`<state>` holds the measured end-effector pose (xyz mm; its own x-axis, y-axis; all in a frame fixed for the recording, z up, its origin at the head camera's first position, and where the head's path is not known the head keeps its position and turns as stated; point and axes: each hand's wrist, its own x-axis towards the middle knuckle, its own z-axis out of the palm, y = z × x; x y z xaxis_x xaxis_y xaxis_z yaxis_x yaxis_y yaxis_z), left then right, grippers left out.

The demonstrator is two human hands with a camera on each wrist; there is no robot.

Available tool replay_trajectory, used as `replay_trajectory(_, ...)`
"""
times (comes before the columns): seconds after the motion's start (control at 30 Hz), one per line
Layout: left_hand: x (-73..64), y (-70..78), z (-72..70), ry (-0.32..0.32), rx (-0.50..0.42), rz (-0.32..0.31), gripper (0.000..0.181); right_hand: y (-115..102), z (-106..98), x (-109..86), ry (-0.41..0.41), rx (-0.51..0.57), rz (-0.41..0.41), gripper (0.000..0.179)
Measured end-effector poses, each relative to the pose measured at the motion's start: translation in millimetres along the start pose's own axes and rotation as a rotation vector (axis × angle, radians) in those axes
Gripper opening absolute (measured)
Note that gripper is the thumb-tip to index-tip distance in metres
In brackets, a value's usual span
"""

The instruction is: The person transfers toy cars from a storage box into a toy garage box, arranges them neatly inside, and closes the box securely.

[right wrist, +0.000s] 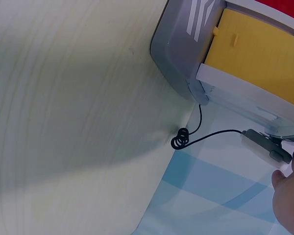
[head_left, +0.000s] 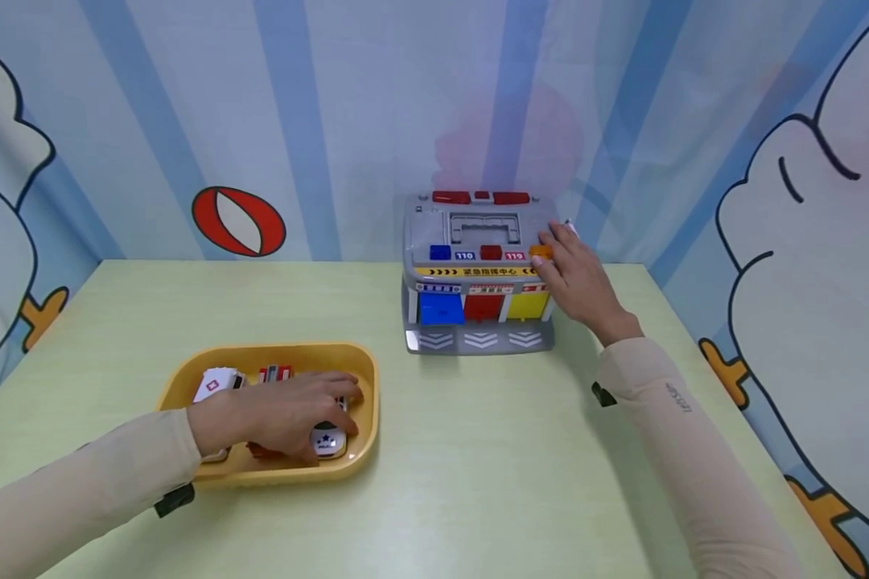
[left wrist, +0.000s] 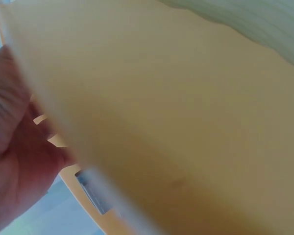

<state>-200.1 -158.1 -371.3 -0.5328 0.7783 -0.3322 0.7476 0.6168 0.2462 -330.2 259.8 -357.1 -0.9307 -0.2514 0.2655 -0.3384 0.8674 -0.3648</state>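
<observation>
A yellow tray point(head_left: 371, 402) holds several toy vehicles at the left. My left hand point(head_left: 290, 414) reaches down into it, thumb and fingers curled round a white toy police car point(head_left: 328, 442) with stars on it. The palm hides part of the car. My right hand point(head_left: 579, 277) lies with extended fingers on the right top edge of a grey toy rescue station point(head_left: 478, 281), fingertips right at its orange button point(head_left: 541, 252). The station's blue door point(head_left: 442, 308) is swung outward; the red door point(head_left: 483, 306) and yellow door point(head_left: 527, 305) are down.
A white toy vehicle point(head_left: 217, 382) and a red one point(head_left: 273, 372) lie in the tray. A small grey handset point(right wrist: 267, 146) on a coiled black cord point(right wrist: 181, 139) hangs at the station's right side. A striped cloth backdrop point(head_left: 369, 121) rises behind the table point(head_left: 478, 466).
</observation>
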Motion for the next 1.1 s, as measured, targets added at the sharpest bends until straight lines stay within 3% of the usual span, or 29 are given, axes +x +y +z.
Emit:
replay_trajectory(0.6, 6.3, 4.9, -2.1, -0.011, 0.030, 0.006, 0.036, 0.9, -1.4, 1.5, 0.005, -0.006, -0.009, 0.069)
replay_trajectory(1.1, 0.3, 6.3, -5.0, -0.003, 0.044, -0.020, 0.037, -1.8, -0.3, 2.2, 0.010, -0.005, -0.009, 0.068)
